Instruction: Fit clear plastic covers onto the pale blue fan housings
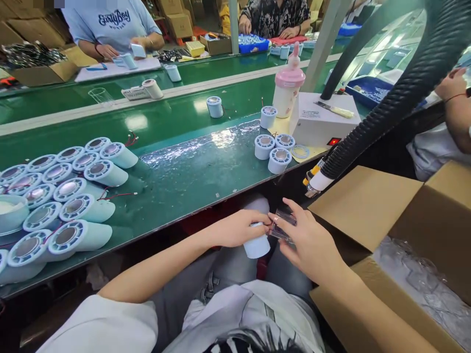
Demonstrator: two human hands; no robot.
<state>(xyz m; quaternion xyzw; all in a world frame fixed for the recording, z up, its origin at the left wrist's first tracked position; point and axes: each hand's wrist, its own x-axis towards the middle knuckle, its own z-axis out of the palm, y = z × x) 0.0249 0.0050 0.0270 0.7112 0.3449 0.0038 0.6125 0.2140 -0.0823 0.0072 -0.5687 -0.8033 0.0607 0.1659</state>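
Observation:
Above my lap, my left hand wraps around a light blue cylindrical housing, its fingers over the upper part. Close beside it, my right hand grips a clear plastic cup between thumb and fingers. The cup is turned on its side toward the housing; whether the two touch, I cannot tell. On the bench to the left stand many similar light blue housings with round metal discs and thin red wires. Several more housings stand near the bench edge ahead of my right hand.
A black corrugated hose with a metal nozzle hangs at right, near a white box-shaped machine. A pink-topped bottle stands beside it. An open cardboard box holds clear plastic pieces. Co-workers sit across the green conveyor.

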